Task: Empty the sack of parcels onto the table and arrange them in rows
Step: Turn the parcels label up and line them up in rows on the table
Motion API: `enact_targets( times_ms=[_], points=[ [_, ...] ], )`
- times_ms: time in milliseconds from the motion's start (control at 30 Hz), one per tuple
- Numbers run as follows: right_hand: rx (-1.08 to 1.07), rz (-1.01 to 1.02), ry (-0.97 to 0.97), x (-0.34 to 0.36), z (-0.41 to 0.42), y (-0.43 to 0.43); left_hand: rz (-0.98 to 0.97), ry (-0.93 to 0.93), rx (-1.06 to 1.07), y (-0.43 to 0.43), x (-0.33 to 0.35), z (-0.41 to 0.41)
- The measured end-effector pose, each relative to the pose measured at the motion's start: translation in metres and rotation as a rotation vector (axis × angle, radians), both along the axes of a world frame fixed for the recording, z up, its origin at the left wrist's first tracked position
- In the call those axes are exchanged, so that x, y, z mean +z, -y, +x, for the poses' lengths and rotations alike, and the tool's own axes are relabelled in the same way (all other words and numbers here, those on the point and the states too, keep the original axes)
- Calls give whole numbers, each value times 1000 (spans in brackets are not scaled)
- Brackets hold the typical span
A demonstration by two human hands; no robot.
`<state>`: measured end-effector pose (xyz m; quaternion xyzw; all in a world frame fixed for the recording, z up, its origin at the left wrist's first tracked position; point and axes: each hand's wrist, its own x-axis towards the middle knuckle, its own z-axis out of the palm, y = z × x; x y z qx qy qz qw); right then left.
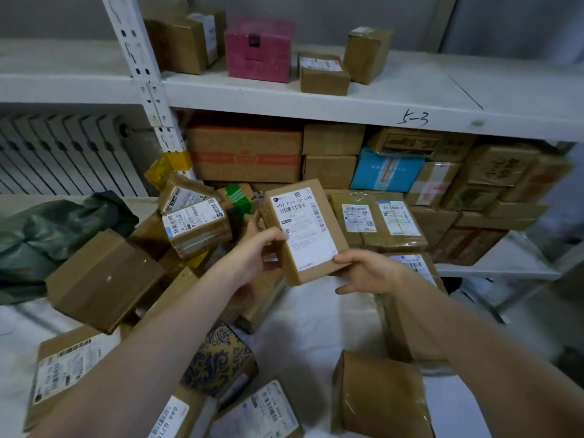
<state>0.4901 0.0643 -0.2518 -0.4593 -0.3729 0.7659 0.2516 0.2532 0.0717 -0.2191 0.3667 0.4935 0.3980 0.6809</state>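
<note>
A flat brown parcel (303, 230) with a white shipping label hangs above the white table (319, 314), held by both hands. My left hand (257, 248) grips its left edge, thumb on top. My right hand (366, 270) pinches its near right corner. The dark green sack (60, 229) lies crumpled at the table's far left. A loose heap of brown parcels (196, 222) is piled left of centre. Two labelled parcels (379, 221) lie side by side at the back right, and another (410, 308) sits under my right forearm.
More parcels lie near the table's front edge: a labelled one (63, 368), a blue-and-gold patterned box (221, 358) and a plain brown one (379, 396). White shelving (316, 99) behind holds stacked cartons and a pink box (259, 49). A radiator (63, 153) stands at left.
</note>
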Motion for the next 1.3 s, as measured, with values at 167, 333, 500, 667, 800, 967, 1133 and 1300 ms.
enact_targets(
  times_ms=[167,333,500,667,800,967,1133,1300],
  points=[
    [-53,82,14,4,6,-1,4,18,-65,3,-5,4],
    [-170,129,83,5,8,-7,-48,45,-120,-3,-11,22],
    [-212,110,32,-3,20,-22,-54,-109,-143,-18,-20,40],
    [-235,197,278,-6,20,-53,-164,-196,156,-50,-28,45],
    [-538,421,640,-10,36,-86,-134,-312,309,-87,-39,62],
    [-146,723,1151,-23,47,-100,-94,-316,250,-125,-61,91],
    [53,771,1350,-35,54,-108,-304,-255,231,-140,-91,96],
    [185,819,1419,-34,48,-113,-314,-387,138,-146,-114,94]
  ],
)
